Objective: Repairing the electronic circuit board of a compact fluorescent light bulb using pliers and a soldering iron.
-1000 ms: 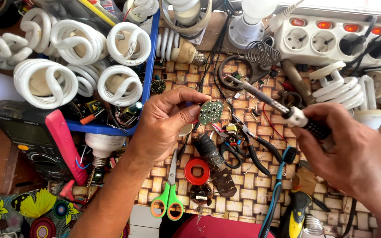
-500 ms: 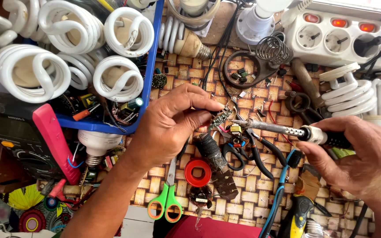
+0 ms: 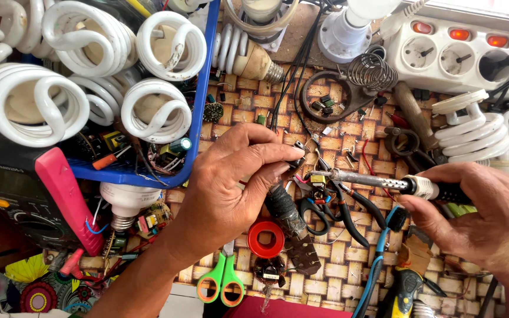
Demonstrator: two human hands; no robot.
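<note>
My left hand [image 3: 231, 182] pinches a small round circuit board [image 3: 297, 158] edge-on between thumb and fingers, above the woven mat. My right hand [image 3: 484, 218] grips the handle of a soldering iron [image 3: 378, 181]. The iron's metal shaft points left, and its tip sits right beside the board and a small cluster of coloured components [image 3: 319, 179]. Black-handled pliers [image 3: 337, 206] lie under the iron. A red roll of tape [image 3: 265, 238] and green-handled scissors [image 3: 222, 285] lie below my left hand.
A blue tray [image 3: 198, 118] at upper left holds several white spiral lamp tubes [image 3: 30, 106]. A white power strip [image 3: 460, 53] with red switches sits top right. A dark multimeter with a pink edge [image 3: 60, 194] lies left. More spiral lamps [image 3: 478, 132] sit at right.
My right hand brought the soldering iron down and left until its tip reached the board. My left hand turned the board from face-up to edge-on and lowered slightly.
</note>
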